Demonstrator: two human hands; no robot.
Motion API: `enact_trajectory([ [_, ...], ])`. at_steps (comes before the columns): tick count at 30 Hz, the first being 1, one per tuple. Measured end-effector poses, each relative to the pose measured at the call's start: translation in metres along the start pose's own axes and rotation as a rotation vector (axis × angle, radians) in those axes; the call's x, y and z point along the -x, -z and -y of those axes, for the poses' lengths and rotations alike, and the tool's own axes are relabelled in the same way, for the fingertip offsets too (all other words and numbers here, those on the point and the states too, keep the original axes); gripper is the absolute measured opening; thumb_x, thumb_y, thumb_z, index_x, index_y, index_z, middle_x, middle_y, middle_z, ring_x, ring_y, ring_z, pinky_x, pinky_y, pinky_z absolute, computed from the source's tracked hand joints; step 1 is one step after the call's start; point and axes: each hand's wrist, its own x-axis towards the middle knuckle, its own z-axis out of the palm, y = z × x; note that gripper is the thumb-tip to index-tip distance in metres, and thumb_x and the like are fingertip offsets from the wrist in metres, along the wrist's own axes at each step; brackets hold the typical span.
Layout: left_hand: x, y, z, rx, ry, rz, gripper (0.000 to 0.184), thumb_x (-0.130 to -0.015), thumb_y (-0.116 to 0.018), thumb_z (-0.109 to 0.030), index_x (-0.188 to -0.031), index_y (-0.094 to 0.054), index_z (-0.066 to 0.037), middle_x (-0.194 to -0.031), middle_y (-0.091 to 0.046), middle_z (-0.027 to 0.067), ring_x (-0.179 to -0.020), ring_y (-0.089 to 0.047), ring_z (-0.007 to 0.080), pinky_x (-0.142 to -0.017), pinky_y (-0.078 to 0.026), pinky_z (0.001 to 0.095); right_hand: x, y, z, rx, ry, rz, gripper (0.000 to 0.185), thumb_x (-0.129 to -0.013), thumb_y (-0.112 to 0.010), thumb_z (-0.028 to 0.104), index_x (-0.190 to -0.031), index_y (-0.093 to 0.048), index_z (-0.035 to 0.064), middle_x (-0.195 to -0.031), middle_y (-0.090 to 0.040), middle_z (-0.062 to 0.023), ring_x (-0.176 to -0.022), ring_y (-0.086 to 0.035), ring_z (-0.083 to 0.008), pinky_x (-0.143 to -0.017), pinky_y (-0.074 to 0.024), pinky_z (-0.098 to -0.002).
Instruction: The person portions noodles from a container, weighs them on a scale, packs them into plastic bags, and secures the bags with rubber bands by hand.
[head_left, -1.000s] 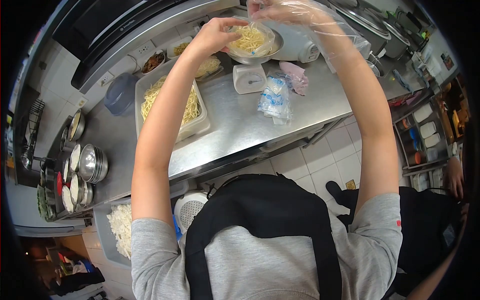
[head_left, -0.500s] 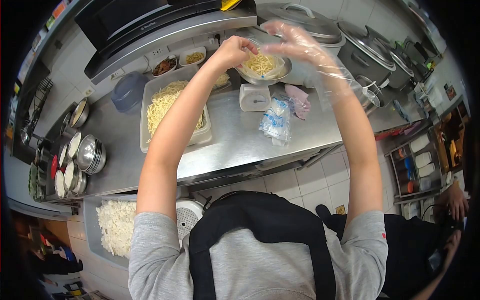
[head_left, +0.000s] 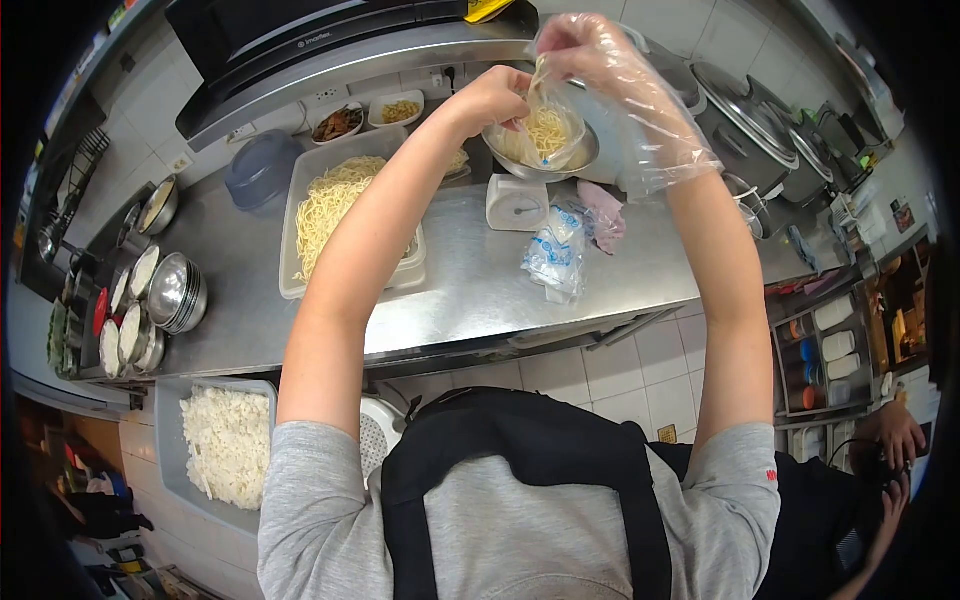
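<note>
A steel bowl [head_left: 590, 152] rests on a white dial scale [head_left: 516, 205]. Inside it, a clear plastic bag [head_left: 575, 125] holds yellow noodles [head_left: 547, 133]. My bare left hand [head_left: 497, 97] is closed at the bowl's left rim, its fingertips pinching the edge of the bag. Above the bowl, my right hand [head_left: 585, 48], in a loose clear plastic glove, is closed on a few noodle strands that hang down toward the bag. To the left, partly behind my left forearm, stands a plastic tub [head_left: 290, 262] of noodles.
Crumpled blue-printed plastic bags [head_left: 556, 255] and a pink cloth [head_left: 603, 215] lie before the scale. Stacked steel bowls [head_left: 178, 292] stand at left. A grey bin [head_left: 170, 455] holds rice below the counter. Lidded pots [head_left: 735, 125] line the right. Another person's hand [head_left: 893, 435] shows at lower right.
My right hand has gone from open and blurred over the bowl to closed on noodle strands, slightly higher. My left hand has moved slightly right. The whole view has shifted a little.
</note>
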Motion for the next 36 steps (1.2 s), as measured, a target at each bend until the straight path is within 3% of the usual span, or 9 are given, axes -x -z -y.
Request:
enact_trajectory([
  [5,0.002,0.006,0.002,0.031,0.002,0.035,0.051,-0.068,-0.051,0.005,-0.119,-0.052,0.000,-0.099,-0.060,0.0066,-0.071,-0.057,0.0099,-0.062,-0.049,0.0222,0.005,-0.003,-0.025,0.258,0.088,0.084,0.025,-0.067,-0.058,0.010,-0.090,-0.063,0.0005,-0.081,-0.061,-0.0052,-0.076,-0.055,-0.0112,-0.068,-0.0452,-0.0259],
  [12,0.001,0.004,0.006,-0.015,-0.057,0.052,0.055,-0.069,-0.050,0.006,-0.125,-0.048,0.000,-0.117,-0.055,0.0127,-0.076,-0.056,0.0080,-0.063,-0.047,0.0213,0.045,0.030,-0.047,-0.203,-0.068,-0.142,0.040,-0.075,-0.059,0.034,-0.099,-0.061,0.0027,-0.091,-0.062,-0.0015,-0.077,-0.052,-0.0100,-0.064,-0.0421,-0.0243],
  [16,-0.001,0.001,-0.003,-0.011,-0.033,-0.004,0.054,-0.071,-0.052,0.005,-0.124,-0.048,0.000,-0.112,-0.058,0.0106,-0.071,-0.054,0.0074,-0.062,-0.047,0.0214,0.099,-0.021,-0.113,-0.065,-0.290,-0.339,0.062,-0.077,-0.061,0.042,-0.121,-0.048,0.0000,-0.108,-0.056,-0.0146,-0.079,-0.059,-0.0176,-0.065,-0.0467,-0.0284],
  [18,-0.007,0.002,-0.005,0.059,-0.057,-0.049,0.051,-0.073,-0.054,0.003,-0.123,-0.050,-0.001,-0.104,-0.061,0.0081,-0.066,-0.052,0.0065,-0.060,-0.046,0.0208,0.116,-0.049,-0.117,-0.307,-0.571,-0.268,0.074,-0.080,-0.061,0.040,-0.132,-0.031,-0.0046,-0.116,-0.050,-0.0209,-0.076,-0.061,-0.0231,-0.063,-0.0498,-0.0294],
  [21,-0.011,0.006,-0.021,0.090,-0.039,-0.085,0.046,-0.075,-0.057,0.001,-0.120,-0.052,-0.002,-0.096,-0.062,0.0059,-0.062,-0.049,0.0059,-0.060,-0.044,0.0199,0.122,-0.081,-0.120,-0.798,-0.481,-0.383,0.080,-0.081,-0.061,0.036,-0.133,-0.021,-0.0091,-0.114,-0.051,-0.0193,-0.073,-0.062,-0.0247,-0.061,-0.0513,-0.0292],
  [24,-0.005,0.019,-0.043,0.158,-0.122,-0.133,0.044,-0.071,-0.053,0.005,-0.114,-0.055,0.003,-0.103,-0.061,0.0137,-0.067,-0.059,0.0117,-0.059,-0.047,0.0205,0.101,-0.088,-0.129,-0.849,-0.520,-0.367,0.083,-0.081,-0.061,0.036,-0.132,-0.016,-0.0123,-0.109,-0.052,-0.0173,-0.072,-0.062,-0.0258,-0.063,-0.0521,-0.0319],
  [30,0.052,0.048,-0.095,0.259,-0.142,-0.054,0.051,-0.067,-0.049,0.007,-0.118,-0.051,0.006,-0.083,-0.061,0.0067,-0.053,-0.046,0.0064,-0.049,-0.036,0.0172,0.100,-0.079,-0.090,-0.703,-0.641,-0.389,0.057,-0.081,-0.062,0.035,-0.122,-0.044,0.0007,-0.098,-0.057,-0.0099,-0.070,-0.054,-0.0129,-0.070,-0.0428,-0.0233],
  [32,0.074,0.046,-0.098,0.306,-0.093,-0.031,0.048,-0.067,-0.048,0.008,-0.115,-0.053,0.006,-0.079,-0.060,0.0059,-0.052,-0.046,0.0063,-0.047,-0.035,0.0173,0.114,-0.083,-0.097,-0.743,-0.363,-0.656,0.053,-0.083,-0.058,0.036,-0.118,-0.046,-0.0020,-0.106,-0.055,-0.0118,-0.061,-0.053,-0.0128,-0.057,-0.0446,-0.0247],
  [36,0.094,0.044,-0.051,0.285,-0.027,0.073,0.042,-0.073,-0.053,0.004,-0.115,-0.054,0.003,-0.104,-0.062,0.0074,-0.067,-0.055,0.0052,-0.055,-0.041,0.0167,0.136,-0.074,-0.108,-0.588,-0.486,-0.318,0.044,-0.083,-0.058,0.036,-0.107,-0.055,-0.0004,-0.092,-0.060,-0.0080,-0.056,-0.049,-0.0075,-0.050,-0.0411,-0.0208],
])
